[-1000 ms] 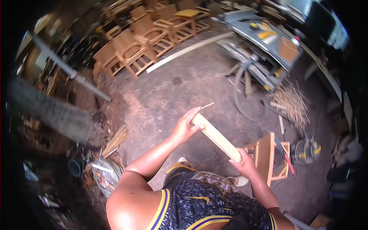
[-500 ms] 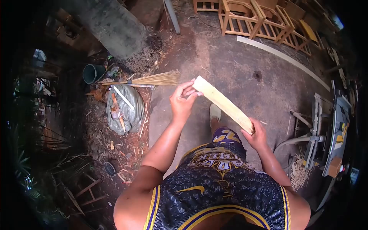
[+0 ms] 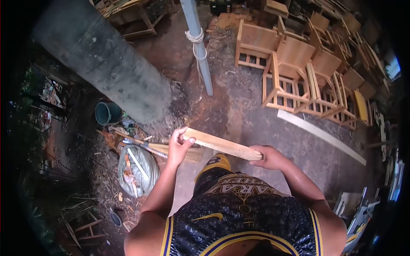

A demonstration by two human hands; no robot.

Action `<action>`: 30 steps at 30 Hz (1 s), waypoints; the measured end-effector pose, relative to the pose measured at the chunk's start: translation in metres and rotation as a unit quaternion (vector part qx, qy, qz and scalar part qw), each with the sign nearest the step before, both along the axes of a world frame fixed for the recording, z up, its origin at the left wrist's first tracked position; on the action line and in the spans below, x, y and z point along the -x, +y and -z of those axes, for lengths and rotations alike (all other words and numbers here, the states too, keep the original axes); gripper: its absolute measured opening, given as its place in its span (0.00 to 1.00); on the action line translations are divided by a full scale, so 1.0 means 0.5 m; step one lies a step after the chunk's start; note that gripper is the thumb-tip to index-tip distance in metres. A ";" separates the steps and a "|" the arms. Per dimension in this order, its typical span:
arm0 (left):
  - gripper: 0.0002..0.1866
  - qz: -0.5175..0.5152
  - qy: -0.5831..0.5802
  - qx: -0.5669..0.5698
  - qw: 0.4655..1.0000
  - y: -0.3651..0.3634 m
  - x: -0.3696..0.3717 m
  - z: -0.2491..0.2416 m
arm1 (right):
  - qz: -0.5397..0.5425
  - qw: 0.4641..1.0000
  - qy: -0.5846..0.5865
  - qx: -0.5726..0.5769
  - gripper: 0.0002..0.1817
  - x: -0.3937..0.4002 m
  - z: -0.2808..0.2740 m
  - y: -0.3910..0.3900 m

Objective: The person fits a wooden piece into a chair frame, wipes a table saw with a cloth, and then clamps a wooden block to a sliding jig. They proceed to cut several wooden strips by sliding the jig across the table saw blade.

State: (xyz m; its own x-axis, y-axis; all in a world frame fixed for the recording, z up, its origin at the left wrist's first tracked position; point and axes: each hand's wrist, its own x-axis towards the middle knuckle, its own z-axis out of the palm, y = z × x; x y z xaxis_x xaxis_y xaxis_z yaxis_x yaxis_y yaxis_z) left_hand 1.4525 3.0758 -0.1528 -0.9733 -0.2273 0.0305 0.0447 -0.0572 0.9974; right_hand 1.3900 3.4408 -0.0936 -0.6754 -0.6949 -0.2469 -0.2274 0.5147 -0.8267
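Observation:
A short, pale wooden board [image 3: 222, 144] is held in front of my body, sloping slightly down to the right. My left hand [image 3: 179, 147] pinches its left end, with the thumb on the near face. Around the right end, my right hand [image 3: 268, 157] is closed, fingers behind and thumb underneath. Below the board are my shorts and a yellow-trimmed patterned shirt. A straw broom [image 3: 192, 153] lies on the ground partly behind my left hand.
A thick trunk [image 3: 128, 81] and a grey post [image 3: 200, 51] with rope stand ahead. Wooden chairs [image 3: 294, 53] and a long pale strip [image 3: 320, 134] are at right. At left are a full plastic bag [image 3: 149, 183], a green bucket [image 3: 103, 113] and wood scraps.
The view has tilted up and shifted, showing more chairs and the post. The board is now nearer level, its broad face turned differently. Both hands still hold its ends.

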 end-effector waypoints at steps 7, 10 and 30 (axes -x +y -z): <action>0.25 0.124 0.021 0.002 0.992 0.116 0.664 0.068 | 0.056 0.995 0.061 -0.054 0.21 0.534 0.068 0.057; 0.26 0.272 0.027 -0.007 0.962 0.222 0.986 -0.019 | 0.153 0.986 0.005 -0.065 0.17 0.644 0.058 0.078; 0.17 0.066 -0.111 0.211 0.969 -0.376 2.034 0.019 | -0.108 0.991 0.009 -0.084 0.21 2.074 0.143 -0.421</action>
State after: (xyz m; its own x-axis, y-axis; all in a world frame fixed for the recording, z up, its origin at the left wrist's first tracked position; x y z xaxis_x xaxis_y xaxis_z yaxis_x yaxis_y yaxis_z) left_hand 0.4358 2.8878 -0.1620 -0.9864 -0.1131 -0.1196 -0.1534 0.3673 0.9174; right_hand 0.3530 3.2301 -0.1653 -0.5206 -0.7741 -0.3602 -0.3607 0.5818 -0.7289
